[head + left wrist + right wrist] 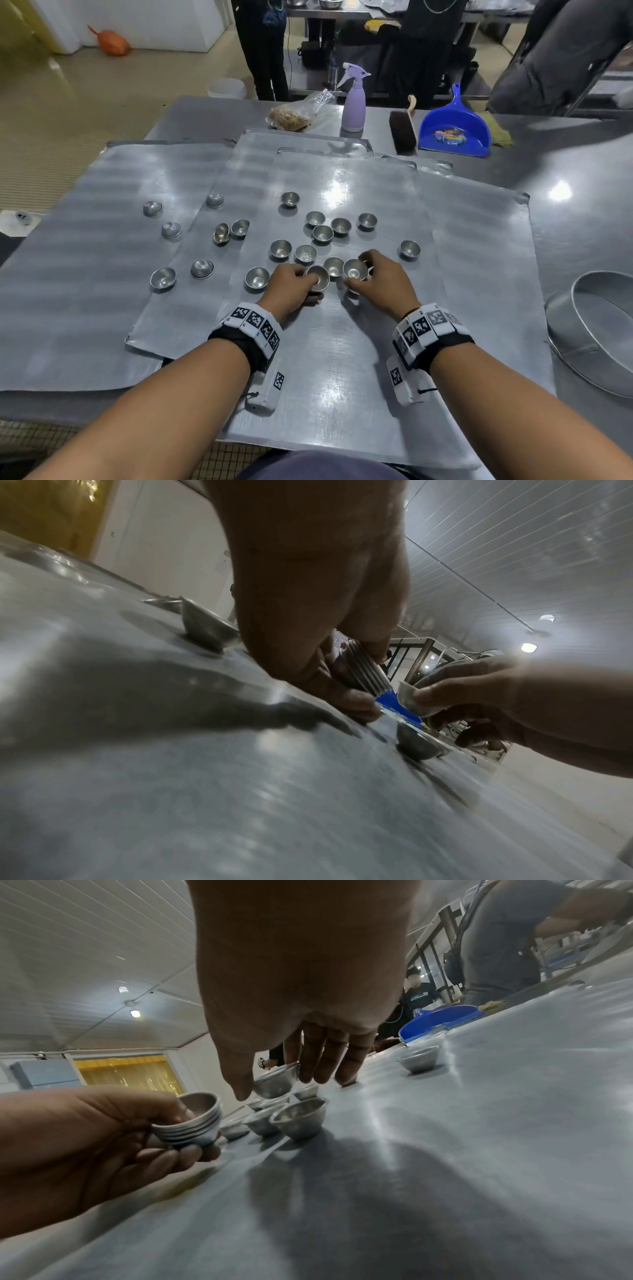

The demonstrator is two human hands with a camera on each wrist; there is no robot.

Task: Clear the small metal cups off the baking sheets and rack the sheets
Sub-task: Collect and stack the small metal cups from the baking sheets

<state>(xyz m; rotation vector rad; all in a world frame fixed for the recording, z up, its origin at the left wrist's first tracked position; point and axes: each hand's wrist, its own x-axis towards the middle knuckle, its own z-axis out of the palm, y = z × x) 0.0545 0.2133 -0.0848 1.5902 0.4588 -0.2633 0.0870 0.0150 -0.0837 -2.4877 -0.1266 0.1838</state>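
Observation:
Several overlapping metal baking sheets (pixel 342 359) lie across the steel table, with several small metal cups (pixel 323 233) scattered over them. My left hand (pixel 296 286) grips a nested stack of cups (pixel 318 278) (pixel 365 673) (pixel 192 1125), tilted with its mouth toward me. My right hand (pixel 375 277) pinches a single cup (pixel 355 269) (pixel 413 700) (pixel 276 1084) between thumb and fingers, lifted just off the sheet beside the stack. Another cup (pixel 334 266) (pixel 298 1119) sits between the two hands.
At the table's far edge stand a lilac spray bottle (pixel 354 99), a brush (pixel 402 128), a blue dustpan (pixel 455 128) and a plastic bag (pixel 294 114). A round metal pan (pixel 596 329) lies at the right. People stand beyond the table.

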